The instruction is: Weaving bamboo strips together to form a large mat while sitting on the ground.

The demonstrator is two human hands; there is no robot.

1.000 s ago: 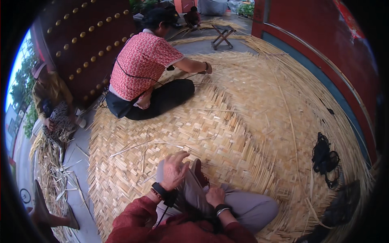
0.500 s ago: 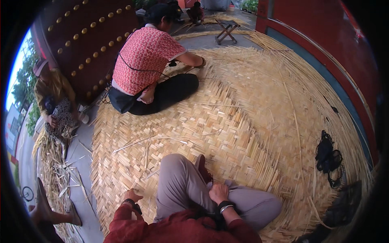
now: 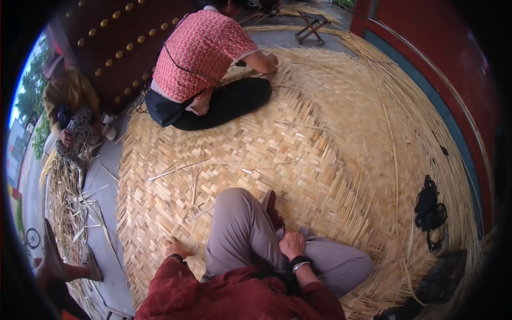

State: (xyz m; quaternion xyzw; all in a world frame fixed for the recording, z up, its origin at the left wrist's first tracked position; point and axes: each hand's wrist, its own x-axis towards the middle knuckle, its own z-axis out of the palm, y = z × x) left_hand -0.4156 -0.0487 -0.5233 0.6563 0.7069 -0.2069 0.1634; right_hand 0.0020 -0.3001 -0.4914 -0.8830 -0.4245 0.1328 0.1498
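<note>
A large mat point(image 3: 176, 186) of woven pale strips spreads beneath me. My left hand point(image 3: 177, 248) rests on it beside my bent knee, fingers stretched out and apart, holding nothing. Across my folded legs in grey trousers point(image 3: 234, 234), my right hand point(image 3: 292, 245) lies near the dark red shoe point(image 3: 273, 212). Its fingers curl downward, and whatever they may hold is hidden. Several loose strips point(image 3: 193, 184) lie on the weave ahead of my knee.
A person in a red patterned shirt point(image 3: 200, 50) sits on the mat ahead. Another person point(image 3: 72, 101) sits at left beside a straw heap point(image 3: 63, 197). Black cords point(image 3: 429, 210) lie at right. A folding stool point(image 3: 311, 29) stands beyond; a studded door point(image 3: 114, 34) rises at far left.
My left hand has gone from pointing with a bent wrist to lying spread on the mat. The right hand stays on my leg. The view has tipped downward slightly.
</note>
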